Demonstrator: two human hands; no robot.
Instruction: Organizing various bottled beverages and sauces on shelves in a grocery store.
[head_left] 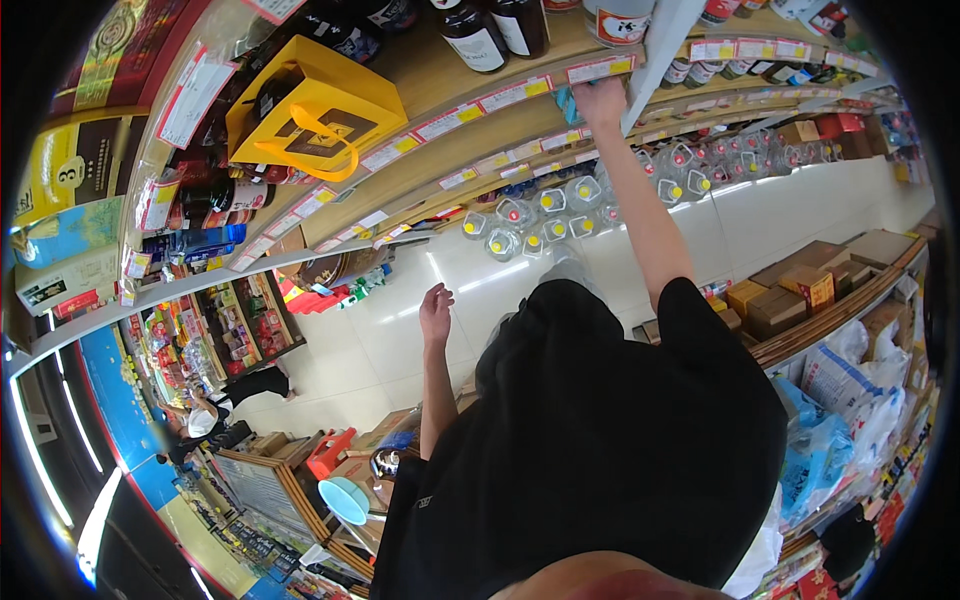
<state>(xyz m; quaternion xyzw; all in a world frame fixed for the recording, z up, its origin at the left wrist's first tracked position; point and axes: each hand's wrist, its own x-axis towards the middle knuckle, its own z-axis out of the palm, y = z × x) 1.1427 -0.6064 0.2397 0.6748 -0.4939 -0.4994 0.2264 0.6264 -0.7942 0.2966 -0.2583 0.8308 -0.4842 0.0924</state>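
Observation:
My right arm reaches up to a wooden store shelf [440,165]. There, my right hand [603,103] is closed on a teal-blue cloth [568,105], pressed at the shelf's front just under a strip of price labels [515,94]. Part of the cloth is hidden by the hand. A tub with an orange-and-white label [615,22] and dark bottles [470,40] stand on the level above. Held in the air over the aisle, my left hand [436,312] has its fingers loosely bent and apart, with nothing in it.
On the shelf to the left stands a yellow gift bag [315,105]. Several clear jugs with yellow and red caps [550,215] line the floor below the shelves. Cardboard boxes [780,305] are stacked at the right. Another person [205,415] is farther off at the left.

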